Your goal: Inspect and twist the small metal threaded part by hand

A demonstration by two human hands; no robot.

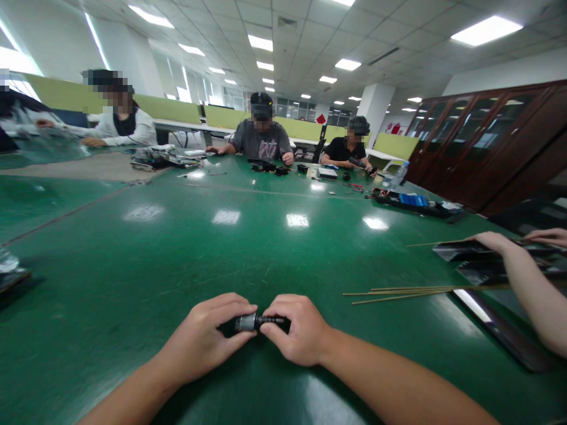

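Note:
Near the front of the green table (248, 248), my left hand (212, 333) grips a short grey and black cylindrical part (246, 322) between thumb and fingers. My right hand (296, 330) is closed around a thin dark ridged shaft (272, 320) that lies in line with the cylinder. The two pieces meet or nearly meet between my fingertips; whether they are joined I cannot tell. The far end of the shaft is partly hidden by my right hand.
Thin brown rods (398, 292) and dark trays (469, 251) lie at the right, beside another person's arm (527, 283). Three people sit across the table, near electronic parts (266, 167). A silvery bundle (11, 268) is at the left edge.

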